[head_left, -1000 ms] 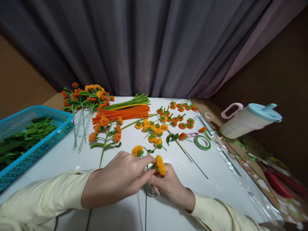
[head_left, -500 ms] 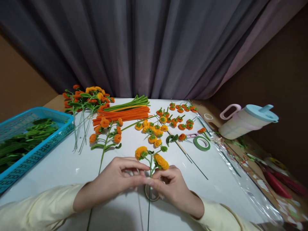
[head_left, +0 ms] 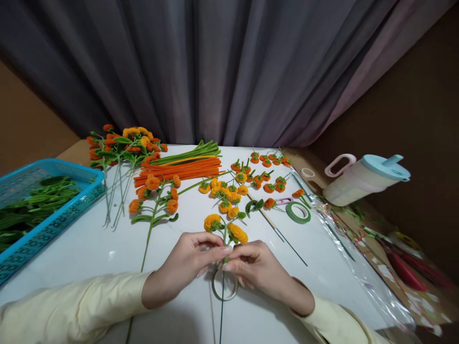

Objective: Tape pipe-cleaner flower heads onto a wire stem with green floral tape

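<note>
At the lower centre of the frame, a yellow-flowered stem (head_left: 224,232) is held upright above the white table (head_left: 179,317). It is clamped between the thumb and fingers of the left hand (head_left: 184,263), and just below that it is pinched by the right hand (head_left: 267,272), so that the fingertips of both are brought nearly together. A dark wire (head_left: 221,315) is seen running down from the grip to the bottom edge. Behind it a pale tape ring (head_left: 234,290) is crossed by the wire; whether the ring is touched by the right fingers cannot be told.

The space directly beyond the held blooms is taken up by a cluster of loose yellow flower heads (head_left: 224,193). Left of centre, an orange-flowered spray (head_left: 155,210) is laid out, its lower stem partly hidden by the left forearm. Farther back, orange pipe cleaners (head_left: 179,168) and green pipe cleaners (head_left: 190,153) are stacked, with finished flowers (head_left: 122,143) heaped at their left. The left edge is occupied by a blue basket (head_left: 73,203) filled with green leaves (head_left: 46,196). Right of centre, a green tape roll (head_left: 293,216) is found, and a lidded cup (head_left: 358,184) is placed beyond it at the right.
</note>
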A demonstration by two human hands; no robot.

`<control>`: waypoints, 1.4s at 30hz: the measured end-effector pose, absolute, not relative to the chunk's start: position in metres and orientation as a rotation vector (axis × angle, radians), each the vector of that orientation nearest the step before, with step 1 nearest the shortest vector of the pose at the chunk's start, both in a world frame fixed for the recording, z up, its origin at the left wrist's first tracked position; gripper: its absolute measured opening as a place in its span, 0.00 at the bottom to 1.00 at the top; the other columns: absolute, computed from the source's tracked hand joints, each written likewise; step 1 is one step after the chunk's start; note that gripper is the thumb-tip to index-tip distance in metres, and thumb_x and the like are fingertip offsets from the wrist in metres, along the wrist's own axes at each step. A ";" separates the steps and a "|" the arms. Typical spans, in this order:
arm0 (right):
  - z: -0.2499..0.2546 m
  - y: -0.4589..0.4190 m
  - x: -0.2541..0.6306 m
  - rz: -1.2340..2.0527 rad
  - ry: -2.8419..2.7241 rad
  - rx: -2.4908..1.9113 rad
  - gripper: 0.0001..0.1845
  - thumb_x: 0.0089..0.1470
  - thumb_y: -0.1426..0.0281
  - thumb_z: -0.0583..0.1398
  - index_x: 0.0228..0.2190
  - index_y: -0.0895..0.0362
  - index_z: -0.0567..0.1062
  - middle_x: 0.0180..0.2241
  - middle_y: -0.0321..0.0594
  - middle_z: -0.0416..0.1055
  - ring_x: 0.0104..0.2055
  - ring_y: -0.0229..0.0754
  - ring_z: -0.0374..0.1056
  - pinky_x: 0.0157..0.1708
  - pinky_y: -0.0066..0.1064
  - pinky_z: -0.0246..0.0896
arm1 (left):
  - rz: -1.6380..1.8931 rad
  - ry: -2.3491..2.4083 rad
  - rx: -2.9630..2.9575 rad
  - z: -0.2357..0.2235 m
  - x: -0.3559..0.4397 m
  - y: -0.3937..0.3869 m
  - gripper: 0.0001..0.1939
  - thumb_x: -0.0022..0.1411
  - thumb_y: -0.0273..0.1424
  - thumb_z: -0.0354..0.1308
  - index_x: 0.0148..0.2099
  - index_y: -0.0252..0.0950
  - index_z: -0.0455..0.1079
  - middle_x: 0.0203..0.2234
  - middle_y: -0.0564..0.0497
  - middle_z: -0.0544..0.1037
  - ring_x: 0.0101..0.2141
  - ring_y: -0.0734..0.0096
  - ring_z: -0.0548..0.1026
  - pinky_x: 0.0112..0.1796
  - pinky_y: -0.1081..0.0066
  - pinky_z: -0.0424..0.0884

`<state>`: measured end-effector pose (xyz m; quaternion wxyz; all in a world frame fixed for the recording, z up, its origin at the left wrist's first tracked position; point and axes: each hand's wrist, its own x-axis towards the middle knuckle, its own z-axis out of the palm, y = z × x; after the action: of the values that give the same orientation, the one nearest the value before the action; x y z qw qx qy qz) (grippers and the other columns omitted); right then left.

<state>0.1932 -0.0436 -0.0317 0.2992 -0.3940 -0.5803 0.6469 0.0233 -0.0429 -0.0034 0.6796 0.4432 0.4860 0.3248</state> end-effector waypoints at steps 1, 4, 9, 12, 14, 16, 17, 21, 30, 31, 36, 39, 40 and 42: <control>-0.032 -0.042 0.195 1.731 -1.553 -1.049 0.20 0.45 0.54 0.65 0.23 0.61 0.78 0.11 0.29 0.59 0.13 0.28 0.49 0.14 0.23 0.45 | 0.729 1.098 1.004 -0.004 0.023 -0.042 0.15 0.46 0.38 0.66 0.28 0.31 0.71 0.15 0.59 0.65 0.15 0.84 0.54 0.17 0.77 0.50; -0.028 -0.030 0.205 1.654 -1.779 -1.013 0.19 0.48 0.55 0.64 0.25 0.61 0.79 0.15 0.33 0.66 0.16 0.31 0.57 0.18 0.23 0.53 | 0.737 1.117 1.069 -0.006 0.022 -0.042 0.13 0.47 0.38 0.65 0.27 0.32 0.70 0.16 0.59 0.65 0.16 0.83 0.54 0.17 0.76 0.49; -0.020 0.002 0.222 0.968 -2.384 -0.992 0.10 0.58 0.70 0.57 0.31 0.60 0.78 0.29 0.42 0.75 0.29 0.38 0.68 0.31 0.27 0.58 | 0.779 1.160 1.129 -0.013 0.016 -0.045 0.13 0.50 0.38 0.63 0.27 0.33 0.68 0.17 0.58 0.63 0.17 0.82 0.55 0.17 0.77 0.50; -0.026 0.012 0.217 0.574 -2.618 -1.028 0.09 0.56 0.78 0.55 0.34 0.60 0.76 0.30 0.43 0.73 0.29 0.38 0.66 0.28 0.27 0.56 | 0.799 1.172 1.137 -0.018 0.014 -0.046 0.13 0.51 0.38 0.62 0.27 0.33 0.67 0.16 0.59 0.61 0.17 0.82 0.55 0.17 0.77 0.51; -0.033 0.012 0.208 0.365 -2.715 -1.048 0.08 0.53 0.79 0.56 0.34 0.61 0.74 0.30 0.42 0.71 0.29 0.39 0.65 0.26 0.27 0.53 | 0.802 1.172 1.139 -0.021 0.014 -0.045 0.13 0.52 0.38 0.62 0.27 0.33 0.66 0.16 0.59 0.61 0.17 0.81 0.55 0.18 0.77 0.51; -0.039 0.012 0.200 0.245 -2.766 -1.032 0.06 0.52 0.79 0.58 0.34 0.60 0.72 0.31 0.42 0.70 0.30 0.40 0.64 0.25 0.27 0.53 | 0.813 1.159 1.135 -0.023 0.014 -0.044 0.12 0.52 0.37 0.62 0.27 0.33 0.66 0.16 0.59 0.60 0.18 0.81 0.55 0.18 0.77 0.51; -0.042 0.012 0.198 0.216 -2.784 -1.010 0.05 0.52 0.79 0.58 0.33 0.60 0.71 0.31 0.42 0.70 0.30 0.40 0.64 0.25 0.27 0.53 | 0.825 1.148 1.134 -0.024 0.015 -0.044 0.12 0.52 0.36 0.62 0.27 0.33 0.66 0.16 0.59 0.60 0.18 0.81 0.56 0.18 0.77 0.52; -0.047 0.011 0.200 0.222 -2.848 -0.976 0.05 0.53 0.80 0.56 0.29 0.59 0.69 0.30 0.40 0.68 0.29 0.39 0.63 0.27 0.28 0.56 | 0.877 1.090 1.132 -0.035 0.014 -0.042 0.12 0.51 0.36 0.62 0.27 0.33 0.65 0.21 0.57 0.65 0.21 0.80 0.61 0.22 0.76 0.58; -0.034 0.007 0.227 0.658 -2.724 -0.971 0.17 0.55 0.85 0.46 0.38 0.57 0.68 0.37 0.43 0.65 0.31 0.39 0.65 0.31 0.29 0.62 | 0.849 1.060 1.001 -0.057 0.012 -0.039 0.14 0.49 0.38 0.65 0.30 0.32 0.69 0.20 0.57 0.67 0.16 0.84 0.57 0.15 0.78 0.52; -0.035 0.009 0.229 0.686 -2.693 -0.948 0.18 0.54 0.85 0.46 0.37 0.57 0.69 0.37 0.43 0.65 0.31 0.39 0.65 0.31 0.29 0.62 | 0.838 1.067 0.976 -0.057 0.012 -0.039 0.14 0.49 0.39 0.65 0.30 0.32 0.70 0.19 0.57 0.67 0.15 0.85 0.56 0.14 0.78 0.50; -0.034 0.018 0.236 0.747 -2.483 -0.877 0.16 0.59 0.80 0.48 0.40 0.57 0.72 0.34 0.44 0.69 0.34 0.40 0.68 0.32 0.28 0.64 | 0.799 1.048 0.873 -0.057 0.011 -0.038 0.16 0.48 0.40 0.65 0.30 0.31 0.70 0.17 0.56 0.69 0.12 0.86 0.56 0.14 0.78 0.49; -0.030 0.022 0.240 0.734 -2.375 -0.893 0.11 0.61 0.73 0.51 0.38 0.57 0.74 0.35 0.45 0.72 0.35 0.41 0.70 0.34 0.29 0.65 | 0.796 1.045 0.841 -0.058 0.012 -0.038 0.16 0.47 0.39 0.66 0.30 0.31 0.70 0.17 0.56 0.69 0.12 0.85 0.57 0.13 0.78 0.48; -0.028 0.022 0.241 0.726 -2.355 -0.907 0.11 0.62 0.71 0.52 0.37 0.57 0.74 0.35 0.45 0.72 0.35 0.41 0.70 0.34 0.29 0.65 | 0.797 1.047 0.844 -0.058 0.012 -0.038 0.16 0.47 0.39 0.66 0.29 0.31 0.70 0.17 0.55 0.70 0.12 0.85 0.57 0.13 0.78 0.48; -0.027 0.023 0.242 0.720 -2.332 -0.926 0.12 0.62 0.67 0.53 0.35 0.57 0.75 0.33 0.45 0.73 0.34 0.41 0.71 0.32 0.28 0.64 | 0.795 1.061 0.862 -0.057 0.012 -0.038 0.16 0.47 0.39 0.65 0.29 0.30 0.70 0.17 0.55 0.70 0.12 0.85 0.57 0.13 0.78 0.47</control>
<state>0.2422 0.0226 -0.0266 0.2626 -0.3423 -0.8620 0.2661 0.0120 -0.0381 -0.0574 0.7034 0.3876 0.4767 0.3573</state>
